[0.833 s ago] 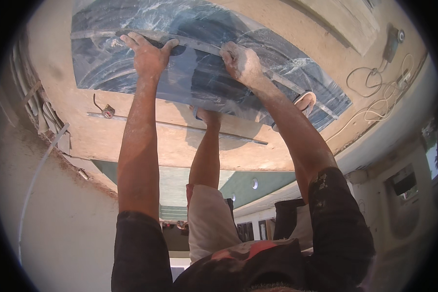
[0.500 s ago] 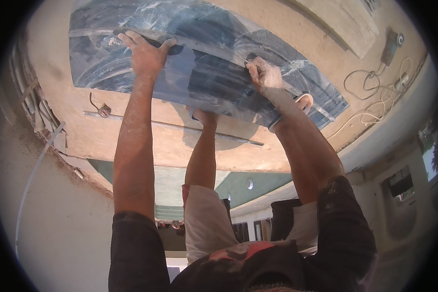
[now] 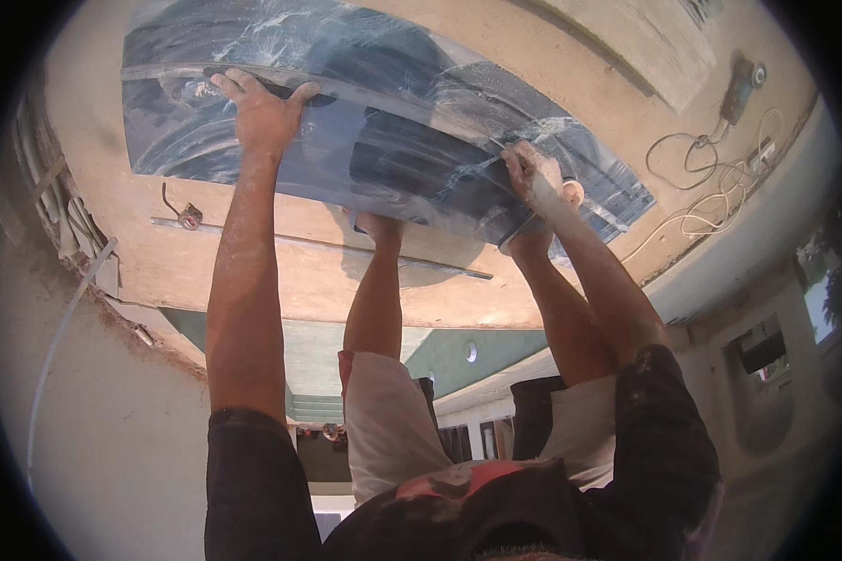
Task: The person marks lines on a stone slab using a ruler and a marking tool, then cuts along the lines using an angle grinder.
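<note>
A dark blue, glossy slab [image 3: 313, 154], smeared with pale dust, lies across the floor at my feet. Along it runs a long flat straightedge [image 3: 166, 71]. My left hand [image 3: 267, 117] presses on the straightedge near its left part, fingers and thumb spread; a dark patch shows beneath the hand. Farther right, my right hand [image 3: 536, 176] is closed in a pinch at the straightedge, above my right foot. Its fingers hide most of whatever they hold; only a thin tip seems to show. White dust coats this hand.
Between the slab and the floor's near edge lie a narrow metal bar [image 3: 318, 246] and a small round tool [image 3: 189, 218] with a curved strap. At right sit a corded power tool [image 3: 737, 93] and looped white cable [image 3: 692, 224]. A pale board [image 3: 646, 51] lies beyond the slab.
My right hand has slid right and nearer to me along the straightedge. My left hand keeps its place on the straightedge. The whole view has shifted slightly.
</note>
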The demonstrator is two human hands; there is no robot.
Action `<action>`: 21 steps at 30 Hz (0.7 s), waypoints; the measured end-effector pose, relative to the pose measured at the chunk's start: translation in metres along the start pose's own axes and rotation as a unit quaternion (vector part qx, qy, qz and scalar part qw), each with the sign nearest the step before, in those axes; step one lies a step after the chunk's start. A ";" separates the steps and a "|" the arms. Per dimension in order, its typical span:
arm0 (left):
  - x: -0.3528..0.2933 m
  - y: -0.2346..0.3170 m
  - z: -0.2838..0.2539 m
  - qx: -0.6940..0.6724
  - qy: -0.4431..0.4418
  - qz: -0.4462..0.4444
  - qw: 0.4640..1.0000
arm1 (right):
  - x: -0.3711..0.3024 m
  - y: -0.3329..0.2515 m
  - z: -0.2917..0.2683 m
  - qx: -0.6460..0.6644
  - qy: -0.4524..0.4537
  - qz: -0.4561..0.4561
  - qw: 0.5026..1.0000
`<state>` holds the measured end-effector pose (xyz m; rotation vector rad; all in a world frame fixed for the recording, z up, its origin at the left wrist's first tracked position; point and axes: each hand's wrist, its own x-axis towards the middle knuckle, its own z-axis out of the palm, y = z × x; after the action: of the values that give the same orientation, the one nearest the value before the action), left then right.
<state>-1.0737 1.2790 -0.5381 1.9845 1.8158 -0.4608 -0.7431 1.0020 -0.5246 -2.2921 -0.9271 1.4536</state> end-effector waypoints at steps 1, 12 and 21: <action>-0.001 0.000 -0.002 0.002 -0.005 -0.004 1.000 | 0.011 -0.010 0.013 -0.002 -0.007 -0.019 1.000; 0.002 0.003 -0.003 0.015 -0.019 -0.008 1.000 | -0.003 -0.005 -0.001 -0.039 0.020 -0.049 0.998; 0.004 0.000 -0.006 0.037 -0.021 -0.012 0.999 | 0.033 -0.069 0.048 -0.112 0.026 -0.159 0.980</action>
<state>-1.0734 1.2857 -0.5346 1.9887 1.8235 -0.5794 -0.8014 1.0702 -0.5333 -2.1854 -1.4298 1.2016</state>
